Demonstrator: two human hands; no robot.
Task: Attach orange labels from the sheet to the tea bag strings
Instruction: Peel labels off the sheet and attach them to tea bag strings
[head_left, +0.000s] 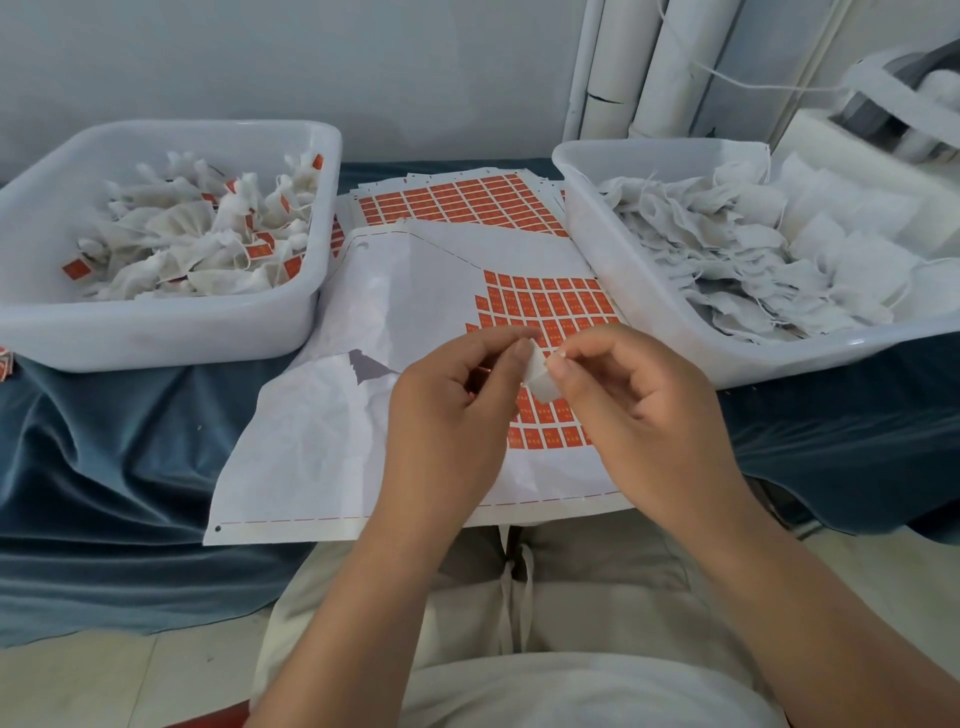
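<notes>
A white backing sheet (337, 431) lies in front of me with rows of orange labels (550, 301) left on its right half. Both hands hover over it, fingertips meeting. Between them is a small white label piece (540, 376), its pale side toward me. My left hand (452, 405) pinches its upper edge with thumb and forefinger. My right hand (634, 400) pinches it from the right. Whether a string runs between the fingers I cannot tell. Something orange shows inside the left palm.
A white tub (156, 332) on the left holds tea bags with orange labels attached. A white tub (717, 343) on the right holds unlabelled tea bags. A second full label sheet (452, 200) lies behind. Blue cloth (104, 467) covers the table.
</notes>
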